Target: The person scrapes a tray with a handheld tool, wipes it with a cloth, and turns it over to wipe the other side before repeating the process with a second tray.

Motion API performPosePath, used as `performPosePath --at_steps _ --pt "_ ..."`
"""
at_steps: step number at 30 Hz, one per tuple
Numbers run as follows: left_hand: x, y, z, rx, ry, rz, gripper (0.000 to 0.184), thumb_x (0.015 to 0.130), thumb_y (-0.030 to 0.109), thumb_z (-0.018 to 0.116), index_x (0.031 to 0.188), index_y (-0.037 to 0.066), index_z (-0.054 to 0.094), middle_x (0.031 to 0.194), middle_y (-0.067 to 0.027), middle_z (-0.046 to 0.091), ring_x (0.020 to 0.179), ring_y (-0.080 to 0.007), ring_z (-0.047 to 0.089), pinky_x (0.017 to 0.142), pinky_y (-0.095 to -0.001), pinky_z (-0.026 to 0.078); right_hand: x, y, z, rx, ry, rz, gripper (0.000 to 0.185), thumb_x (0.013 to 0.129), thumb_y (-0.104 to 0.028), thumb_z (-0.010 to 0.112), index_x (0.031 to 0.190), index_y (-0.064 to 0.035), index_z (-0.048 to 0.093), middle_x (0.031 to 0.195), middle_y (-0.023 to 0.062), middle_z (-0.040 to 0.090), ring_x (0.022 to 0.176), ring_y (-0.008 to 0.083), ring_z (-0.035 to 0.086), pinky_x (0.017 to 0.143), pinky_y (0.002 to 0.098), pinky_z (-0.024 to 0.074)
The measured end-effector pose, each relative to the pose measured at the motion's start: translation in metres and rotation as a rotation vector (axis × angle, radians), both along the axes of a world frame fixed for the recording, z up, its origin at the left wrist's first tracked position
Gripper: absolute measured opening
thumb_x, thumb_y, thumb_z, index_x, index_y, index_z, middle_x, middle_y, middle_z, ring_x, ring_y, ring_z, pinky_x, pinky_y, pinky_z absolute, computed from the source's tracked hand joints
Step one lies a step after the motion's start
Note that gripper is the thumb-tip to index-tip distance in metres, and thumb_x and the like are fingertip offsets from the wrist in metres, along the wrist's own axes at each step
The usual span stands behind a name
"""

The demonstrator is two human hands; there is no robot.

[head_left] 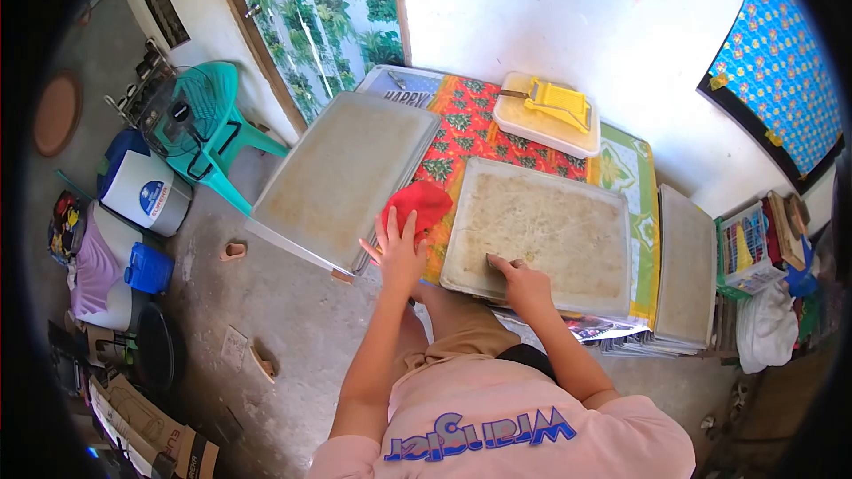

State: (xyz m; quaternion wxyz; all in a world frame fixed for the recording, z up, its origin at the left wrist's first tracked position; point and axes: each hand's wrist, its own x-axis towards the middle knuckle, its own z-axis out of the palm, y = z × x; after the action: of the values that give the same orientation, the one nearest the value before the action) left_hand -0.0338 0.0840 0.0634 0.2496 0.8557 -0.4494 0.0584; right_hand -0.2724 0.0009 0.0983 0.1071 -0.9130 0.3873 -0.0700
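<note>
My left hand (399, 253) lies with spread fingers on a bunched red cloth (417, 206), at the table's front edge between two trays. Its fingers rest against the cloth without wrapping round it. My right hand (525, 286) is over the front part of a shallow metal tray (550, 222) with a worn, brown-spotted surface. One finger is stretched out and touches the tray; the other fingers are partly curled and partly hidden. Nothing shows in that hand. Left of the cloth is a stack of similar flat trays (342, 173).
A white container (546, 133) with a yellow frame-like tool (559, 105) on it stands at the table's back. Another tray stack (685, 270) is at the right. A green chair (222, 115) with a fan stands left. Slippers (262, 362) lie on the floor.
</note>
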Motion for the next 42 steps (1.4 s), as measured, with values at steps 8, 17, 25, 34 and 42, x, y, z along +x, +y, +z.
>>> performPosePath --at_steps 8,17,25,34,42 --pt "-0.060 0.035 -0.072 -0.187 0.566 -0.062 0.056 0.088 0.019 0.067 0.137 0.004 0.046 0.098 -0.0139 0.062 0.081 -0.0249 0.062 0.072 -0.0364 0.050 0.014 0.007 -0.007 -0.088 0.002 0.046 0.047 0.086 -0.010 0.058 0.130 -0.0273 0.058 0.109 0.0119 0.068 0.076 0.0333 0.069 0.066 0.0446 0.0549" --pt "-0.040 0.016 -0.066 -0.212 1.353 -0.192 0.059 0.093 0.003 0.059 0.147 0.009 0.037 0.073 -0.0054 0.064 0.055 -0.0108 0.058 0.047 -0.0240 0.046 0.007 0.025 -0.048 -0.135 -0.007 0.253 0.051 0.085 -0.008 0.055 0.136 -0.0121 0.051 0.135 0.0162 0.057 0.109 0.0409 0.062 0.088 0.0487 0.0514" --pt "-0.037 0.017 -0.061 -0.201 1.469 -0.214 0.060 0.095 0.007 0.059 0.150 0.014 0.036 0.073 -0.0040 0.064 0.054 -0.0101 0.059 0.044 -0.0225 0.046 0.028 -0.019 -0.050 -0.227 -0.030 0.126 0.043 0.085 -0.014 0.056 0.127 -0.0037 0.053 0.119 0.0163 0.062 0.100 0.0337 0.064 0.079 0.0429 0.0531" --pt "-0.036 0.018 -0.063 -0.226 1.490 -0.250 0.060 0.095 0.007 0.059 0.150 0.014 0.037 0.075 -0.0046 0.065 0.055 -0.0102 0.059 0.045 -0.0224 0.046 0.030 -0.021 -0.047 -0.233 -0.041 0.060 0.033 0.085 -0.015 0.056 0.117 -0.0043 0.055 0.102 0.0149 0.064 0.086 0.0286 0.066 0.070 0.0407 0.0543" --pt "-0.036 0.020 -0.066 -0.227 1.498 -0.238 0.061 0.094 0.007 0.059 0.150 0.014 0.037 0.077 -0.0059 0.066 0.057 -0.0105 0.060 0.045 -0.0225 0.044 0.004 -0.009 -0.057 -0.256 -0.003 0.087 0.042 0.087 -0.009 0.053 0.129 -0.0069 0.051 0.120 0.0173 0.062 0.099 0.0336 0.066 0.074 0.0435 0.0557"
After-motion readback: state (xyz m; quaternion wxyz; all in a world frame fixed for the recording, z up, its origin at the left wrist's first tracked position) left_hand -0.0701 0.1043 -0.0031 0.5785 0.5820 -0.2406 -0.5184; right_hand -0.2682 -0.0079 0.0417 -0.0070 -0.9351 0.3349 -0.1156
